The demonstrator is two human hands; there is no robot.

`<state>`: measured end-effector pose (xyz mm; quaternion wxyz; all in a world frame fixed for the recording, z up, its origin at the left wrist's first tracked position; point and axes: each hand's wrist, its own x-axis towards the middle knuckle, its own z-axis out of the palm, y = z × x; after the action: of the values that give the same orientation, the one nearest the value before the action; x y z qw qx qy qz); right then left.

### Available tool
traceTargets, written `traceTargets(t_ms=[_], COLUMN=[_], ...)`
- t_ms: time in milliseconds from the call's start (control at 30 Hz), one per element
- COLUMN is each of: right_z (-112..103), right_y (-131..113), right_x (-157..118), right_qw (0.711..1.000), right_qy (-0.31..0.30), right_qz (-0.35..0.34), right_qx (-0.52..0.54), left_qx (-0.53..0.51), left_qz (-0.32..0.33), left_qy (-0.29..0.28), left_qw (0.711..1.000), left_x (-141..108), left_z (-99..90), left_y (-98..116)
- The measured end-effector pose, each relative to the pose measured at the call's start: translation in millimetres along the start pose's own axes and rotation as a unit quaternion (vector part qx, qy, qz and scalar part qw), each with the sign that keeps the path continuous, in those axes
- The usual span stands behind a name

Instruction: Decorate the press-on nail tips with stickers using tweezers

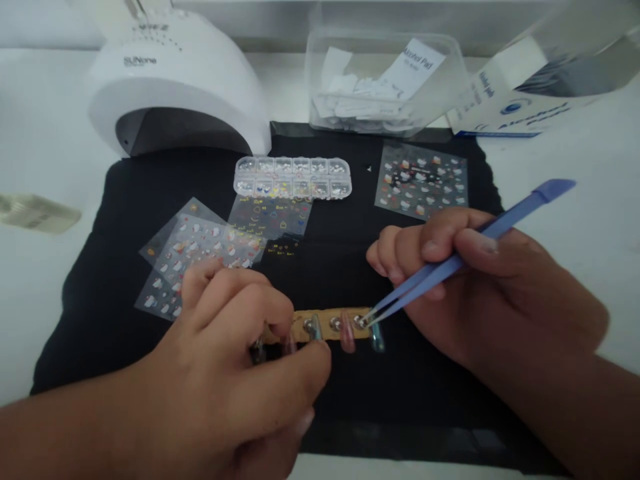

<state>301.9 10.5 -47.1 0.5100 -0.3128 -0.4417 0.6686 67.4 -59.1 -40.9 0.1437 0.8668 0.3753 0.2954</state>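
A tan strip (327, 325) with round silvery pieces lies on the black cloth, and blue and pink nail tips stand out from its front edge. My left hand (235, 360) is closed around the strip's left part, its thumb by a blue nail tip (316, 328). Between the thumb and fingers of my right hand (470, 267) are blue tweezers (450, 263). Their points reach the strip's right end, beside a silvery piece and near another blue nail tip (377, 337). A pink nail tip (347, 332) sits between these two. My left fingers hide the strip's far left.
Behind the hands are a clear compartment case (293, 177), sticker sheets (187, 257) on the left and another sheet (423, 181) on the right. Farther back stand a white lamp (180, 80), a clear bin (385, 87) of pads and an alcohol pad box (520, 110).
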Motion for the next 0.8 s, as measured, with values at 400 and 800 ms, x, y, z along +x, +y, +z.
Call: traceTargets(t_ms=[400, 800], right_z=[2, -5], right_y=[2, -2], right_x=[-1, -1], right_qw=[0.999, 0.999], right_qy=[0.037, 0.022], right_qz=[0.007, -0.028], right_qx=[0.0, 0.022], left_qx=[0.007, 0.032], left_qz=[0.018, 0.029], left_qy=[-0.07, 0.066], left_qw=[0.997, 0.997], left_x=[5, -3], left_z=[-0.3, -0.2], left_y=[-4, -14])
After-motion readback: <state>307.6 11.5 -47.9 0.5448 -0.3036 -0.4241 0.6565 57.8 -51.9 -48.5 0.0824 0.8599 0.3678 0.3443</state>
